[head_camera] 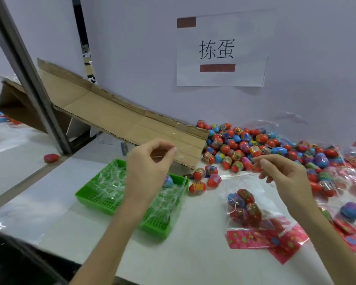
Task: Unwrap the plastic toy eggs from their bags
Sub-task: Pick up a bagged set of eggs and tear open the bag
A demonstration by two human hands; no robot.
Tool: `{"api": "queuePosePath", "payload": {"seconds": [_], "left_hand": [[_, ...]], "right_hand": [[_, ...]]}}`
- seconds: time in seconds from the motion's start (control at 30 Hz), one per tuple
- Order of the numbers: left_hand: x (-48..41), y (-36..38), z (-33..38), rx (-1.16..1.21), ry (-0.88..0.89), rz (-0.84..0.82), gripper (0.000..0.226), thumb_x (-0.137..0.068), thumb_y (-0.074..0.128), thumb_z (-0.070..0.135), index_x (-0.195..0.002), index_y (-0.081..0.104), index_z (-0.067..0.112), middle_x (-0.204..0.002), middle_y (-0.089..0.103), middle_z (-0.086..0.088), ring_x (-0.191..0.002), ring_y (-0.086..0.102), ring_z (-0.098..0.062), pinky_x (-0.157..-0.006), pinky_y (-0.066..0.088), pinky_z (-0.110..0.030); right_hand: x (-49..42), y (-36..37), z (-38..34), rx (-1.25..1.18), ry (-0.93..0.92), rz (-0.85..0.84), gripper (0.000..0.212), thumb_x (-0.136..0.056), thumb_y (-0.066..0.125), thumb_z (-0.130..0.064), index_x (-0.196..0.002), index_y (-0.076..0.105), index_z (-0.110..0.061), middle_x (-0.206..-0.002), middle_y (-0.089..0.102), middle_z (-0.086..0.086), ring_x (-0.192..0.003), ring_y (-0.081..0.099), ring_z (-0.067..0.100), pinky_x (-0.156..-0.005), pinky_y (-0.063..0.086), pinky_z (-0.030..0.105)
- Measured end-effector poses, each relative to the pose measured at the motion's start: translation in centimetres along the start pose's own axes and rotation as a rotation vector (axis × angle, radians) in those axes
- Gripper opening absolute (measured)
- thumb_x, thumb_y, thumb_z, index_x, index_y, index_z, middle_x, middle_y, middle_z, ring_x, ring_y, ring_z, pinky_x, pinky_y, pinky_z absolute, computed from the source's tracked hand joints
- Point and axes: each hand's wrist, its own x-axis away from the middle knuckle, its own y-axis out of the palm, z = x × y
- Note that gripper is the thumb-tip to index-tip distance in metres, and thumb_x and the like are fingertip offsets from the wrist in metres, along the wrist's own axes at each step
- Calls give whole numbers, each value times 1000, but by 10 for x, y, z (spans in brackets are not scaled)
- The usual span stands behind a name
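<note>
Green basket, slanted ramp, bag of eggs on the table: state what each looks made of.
Green basket: moulded plastic, glossy, with a perforated grid floor. Slanted ramp: brown cardboard, matte, with creases and ragged edges. Bag of eggs: thin clear plastic film, judging by glare and wrinkles; its pink header may be printed card.

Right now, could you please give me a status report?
Left grip and right grip raised, both pinching, contents unclear. Bag of eggs on the table, eggs inside. Green tray beneath left forearm; nothing blocking.
</note>
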Motion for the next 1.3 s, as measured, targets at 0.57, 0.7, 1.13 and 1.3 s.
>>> {"api": "queuePosePath", "payload": {"seconds": [0.57, 0.7, 1.13, 1.3], "left_hand": [[-22, -87, -107, -874, 95, -610, 16, -99, 65, 20, -106, 80, 22, -105, 71, 11, -97, 61, -7, -93, 51, -27], [-21, -94, -109, -961, 90, -712, 26, -105, 50, 34, -115, 74, 37, -117, 57, 26, -117, 49, 0, -104, 41, -32], [-30, -103, -112, -606, -102, -527, 27, -106, 50, 34, -99, 76, 37, -80, 77, -2, -39, 41, -8, -45, 34, -15], [-31, -101, -115, -442, -108, -407, 25, -106, 52, 25, -123, 68, 34, -87, 77, 19, -39, 38, -6, -39, 34, -16]], "right_hand": [[-2, -3, 6, 10, 10, -12, 20, -99, 61, -8, -95, 77, -19, -77, 73, -3, -64, 62, 12, -56, 51, 18], [-2, -3, 5, 14, 21, -9, 19, -99, 60, -7, -97, 76, -17, -78, 73, -3, -64, 63, 12, -57, 51, 18], [-3, -5, 3, 7, 27, 0, 21, -100, 59, -5, -95, 76, -16, -76, 72, 1, -64, 63, 15, -56, 51, 19], [-3, -4, 4, 17, 32, -3, 21, -100, 58, -5, -95, 75, -17, -77, 72, 0, -64, 63, 15, -56, 52, 19]]}}
